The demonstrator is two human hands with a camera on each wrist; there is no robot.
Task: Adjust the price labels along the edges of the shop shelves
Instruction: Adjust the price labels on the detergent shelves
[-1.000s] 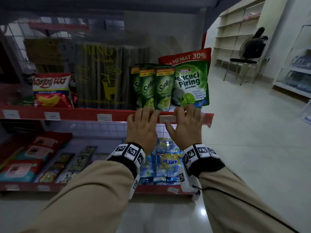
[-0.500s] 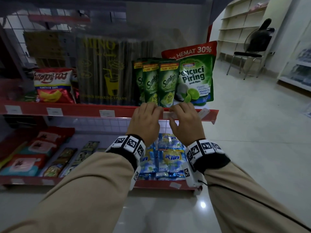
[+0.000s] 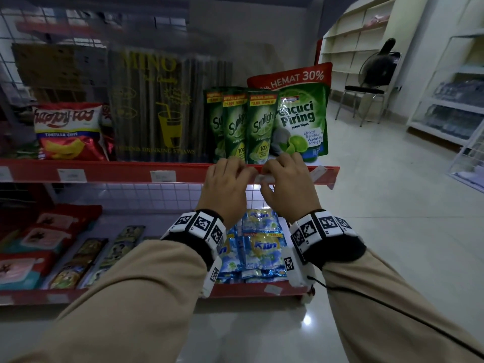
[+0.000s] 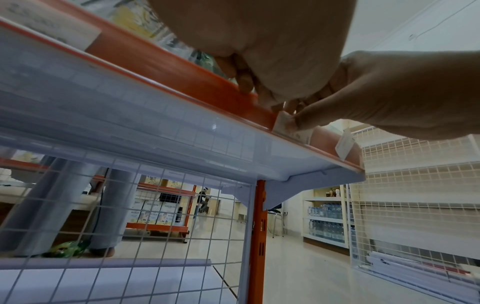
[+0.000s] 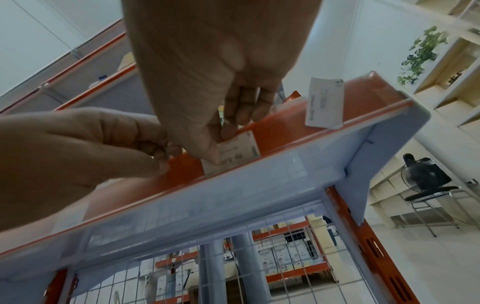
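Note:
A white price label (image 5: pixel 240 151) sits in the red edge strip (image 3: pixel 117 172) of the upper shelf, below the green Sunlight pouches (image 3: pixel 259 127). My right hand (image 3: pixel 277 170) pinches this label between thumb and fingers (image 5: pixel 228 131). My left hand (image 3: pixel 233 169) is just left of it, fingers (image 4: pixel 245 85) curled over the top of the strip beside the label (image 4: pixel 281 120). Further right, another label (image 3: pixel 318 172) stands tilted out of the strip (image 5: pixel 324 105). More labels (image 3: pixel 163 176) sit flat in the strip to the left.
The shelf holds a chips bag (image 3: pixel 69 132), a pack of straws (image 3: pixel 162 106) and a large dish-soap pouch (image 3: pixel 301 113). The lower shelf (image 3: pixel 248 290) carries blue Klin sachets (image 3: pixel 262 247). Open floor, a chair (image 3: pixel 366 93) and white shelving lie to the right.
Both hands' fingers have gone from lying flat on the strip to curled; the right hand now pinches the label. The right-end label has tipped out of the strip.

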